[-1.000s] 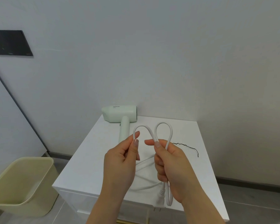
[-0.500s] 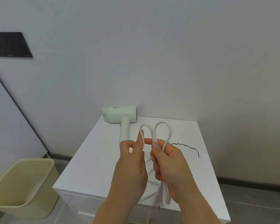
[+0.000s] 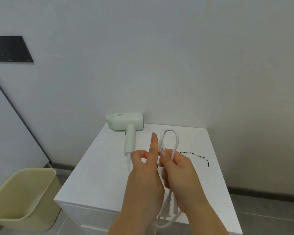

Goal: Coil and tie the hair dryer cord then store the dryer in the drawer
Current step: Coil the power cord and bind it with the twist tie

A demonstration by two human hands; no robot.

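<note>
Head view: the coiling step is in hand. The white cord (image 3: 176, 141) is gathered in loops above the white cabinet (image 3: 98, 167), and the loops are pinched by the right hand (image 3: 178, 173) between thumb and fingers, so this hand is closed on the cord. The left hand (image 3: 146, 173) is pressed beside the loops w/ the index finger stretched up and the other fingers curled; whether cord is really gripped by it cannot be told. The plug (image 3: 165, 209) hangs under the hands at the front edge of the cabinet. The pale green hair dryer (image 3: 126, 123) lies on its side at the back of the cabinet top, near the wall, and is touched by no hand. A thin black tie wire (image 3: 195, 156) lies on the top, right of the hands.

The cord is judged to be not fully coiled, since a length is seen between dryer handle and hands. Next, the rest must be folded in, then the wire is needed. No drawer is seen open. A beige bin (image 3: 24, 197) stands at left on the floor.
</note>
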